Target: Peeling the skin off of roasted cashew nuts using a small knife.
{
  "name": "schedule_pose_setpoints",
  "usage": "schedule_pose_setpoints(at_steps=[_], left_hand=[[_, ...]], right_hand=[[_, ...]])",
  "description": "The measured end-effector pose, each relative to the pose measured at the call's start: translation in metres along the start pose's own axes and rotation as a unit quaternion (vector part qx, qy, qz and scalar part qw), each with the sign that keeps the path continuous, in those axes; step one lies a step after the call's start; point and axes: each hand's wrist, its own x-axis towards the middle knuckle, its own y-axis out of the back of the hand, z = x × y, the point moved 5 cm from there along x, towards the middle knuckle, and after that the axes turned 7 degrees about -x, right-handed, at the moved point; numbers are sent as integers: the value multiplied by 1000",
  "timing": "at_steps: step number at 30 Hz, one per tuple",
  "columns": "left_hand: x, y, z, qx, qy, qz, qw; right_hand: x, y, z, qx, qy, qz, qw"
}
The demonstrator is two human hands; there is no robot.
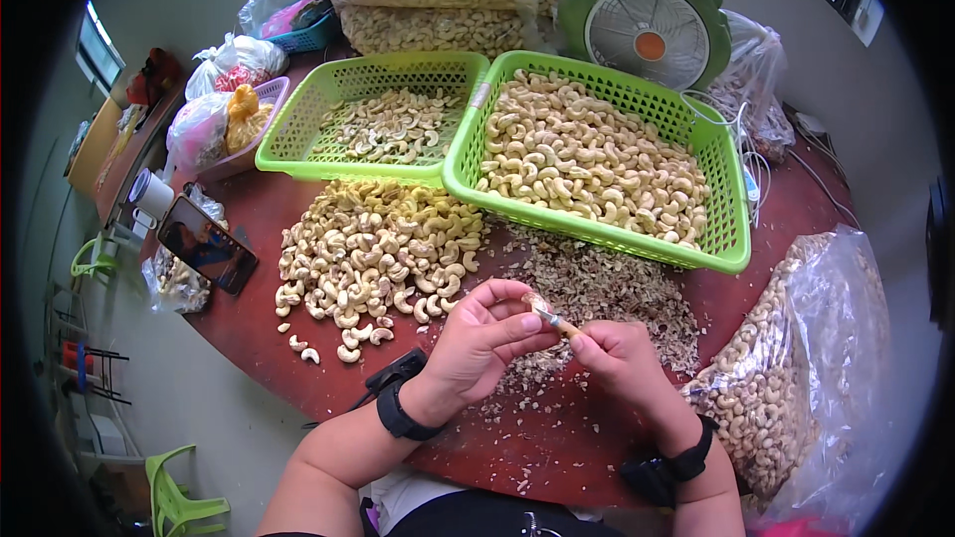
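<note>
Between the fingertips of my left hand (494, 330) a cashew nut (534, 300) is pinched, mostly covered by the fingers. My right hand (619, 358) grips a small knife (560, 323) with a light wooden handle, and its short metal blade meets the nut. Both hands are over the red table, above a spread of brown peeled skins (627, 288). Just beyond my left hand lies a heap of loose cashews (373, 249). A green basket (597, 244) full of pale cashews stands past the skins.
Another green basket (348, 171) holds fewer, broken pieces. At the right lies a clear bag of cashews (766, 388). A phone (207, 244) leans by a white mug (151, 193) at the left. Large nut bags (438, 30) and a green fan (647, 25) stand at the back.
</note>
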Motion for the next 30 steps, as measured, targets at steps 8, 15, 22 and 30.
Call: schedule_pose_setpoints(at_steps=[8,15,22,30], left_hand=[[-3,-1,5,-5,-14,0,1000],[-2,0,3,-10,-21,2,1000],[-3,0,1,17,-47,11,999],[-2,-1,-1,-1,-54,36,998]], right_hand=[[3,-4,1,6,3,-6,1000],[4,-7,5,12,4,-6,1000],[5,-7,8,5,15,3,1000],[7,-6,12,-7,7,6,1000]])
